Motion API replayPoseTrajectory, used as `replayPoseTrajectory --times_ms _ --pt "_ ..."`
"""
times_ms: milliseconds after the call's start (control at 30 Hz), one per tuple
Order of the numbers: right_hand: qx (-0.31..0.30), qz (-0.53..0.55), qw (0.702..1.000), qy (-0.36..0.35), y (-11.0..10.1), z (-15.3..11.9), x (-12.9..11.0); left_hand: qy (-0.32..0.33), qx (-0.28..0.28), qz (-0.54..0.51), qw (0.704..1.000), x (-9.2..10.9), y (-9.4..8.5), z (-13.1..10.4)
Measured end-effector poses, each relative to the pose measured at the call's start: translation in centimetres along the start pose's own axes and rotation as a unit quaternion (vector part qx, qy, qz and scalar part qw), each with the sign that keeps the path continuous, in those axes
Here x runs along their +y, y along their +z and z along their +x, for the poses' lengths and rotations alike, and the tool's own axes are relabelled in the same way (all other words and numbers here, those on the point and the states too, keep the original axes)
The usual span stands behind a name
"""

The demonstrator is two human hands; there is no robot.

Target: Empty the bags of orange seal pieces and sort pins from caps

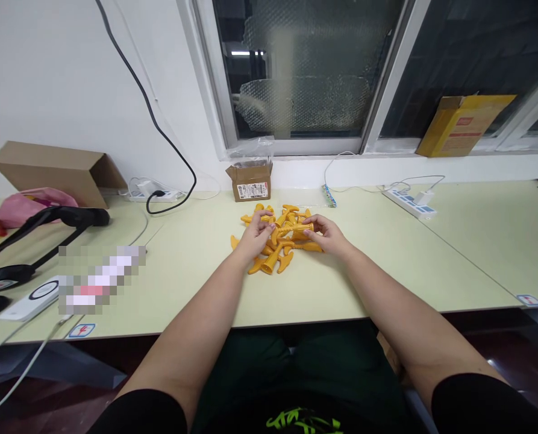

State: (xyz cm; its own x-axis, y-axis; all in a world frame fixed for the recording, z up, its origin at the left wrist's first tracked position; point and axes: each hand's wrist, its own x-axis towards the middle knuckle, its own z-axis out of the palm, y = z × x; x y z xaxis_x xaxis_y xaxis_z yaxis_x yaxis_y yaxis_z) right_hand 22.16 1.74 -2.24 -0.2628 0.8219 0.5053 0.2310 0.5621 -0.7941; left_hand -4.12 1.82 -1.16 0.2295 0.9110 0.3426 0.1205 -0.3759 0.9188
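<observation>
A heap of yellow-orange plastic pieces (271, 260) lies on the pale table, some with curved, horn-like ends and others with flared tubular ends. Just over the heap, a yellow plastic stem with a flared end (296, 228) is stretched between both hands. My left hand (256, 234) pinches it near its left end with thumb and fingers. At the flared right end, my right hand (328, 235) closes its thumb and fingers around it. Loose pieces lie under and around both hands; the exact kind of these parts cannot be made out.
Behind the heap stands a small open cardboard box (251, 182), beside a clear plastic bag with batteries (328, 196). Power strips (409, 203) and cables lie along the wall. To the left are a black headset-like frame (47, 241), a white power bank (36, 298) and a cardboard box (52, 172).
</observation>
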Motion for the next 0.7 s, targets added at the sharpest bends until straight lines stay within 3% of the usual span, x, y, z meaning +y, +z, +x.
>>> replayPoseTrajectory --times_ms 100,233,367,433,533,600,700 --pt "0.001 -0.035 0.999 -0.040 -0.1 0.0 -0.4 0.003 0.005 0.013 1.000 0.0 -0.1 0.2" --pt "0.018 -0.108 0.982 -0.152 -0.3 0.1 -1.3 -0.030 0.056 -0.029 0.998 0.0 -0.5 0.8" --pt "0.126 -0.135 0.964 -0.192 -0.8 0.4 -1.2 -0.062 0.153 -0.104 0.981 0.1 -1.4 1.3" --pt "0.195 -0.124 0.961 -0.149 -1.5 0.6 -0.3 -0.060 0.206 -0.149 0.965 0.1 -2.1 1.7" --pt "0.276 -0.117 0.954 -0.014 -3.6 0.7 1.8 -0.057 0.279 -0.174 0.942 -0.1 -3.8 2.1" --pt "0.312 -0.148 0.936 0.073 -5.9 0.5 3.4 -0.063 0.332 -0.137 0.931 -0.3 -5.4 2.3" --pt "0.330 -0.227 0.905 0.142 -9.9 -0.3 5.5 -0.108 0.387 -0.006 0.916 -0.7 -8.1 1.9"
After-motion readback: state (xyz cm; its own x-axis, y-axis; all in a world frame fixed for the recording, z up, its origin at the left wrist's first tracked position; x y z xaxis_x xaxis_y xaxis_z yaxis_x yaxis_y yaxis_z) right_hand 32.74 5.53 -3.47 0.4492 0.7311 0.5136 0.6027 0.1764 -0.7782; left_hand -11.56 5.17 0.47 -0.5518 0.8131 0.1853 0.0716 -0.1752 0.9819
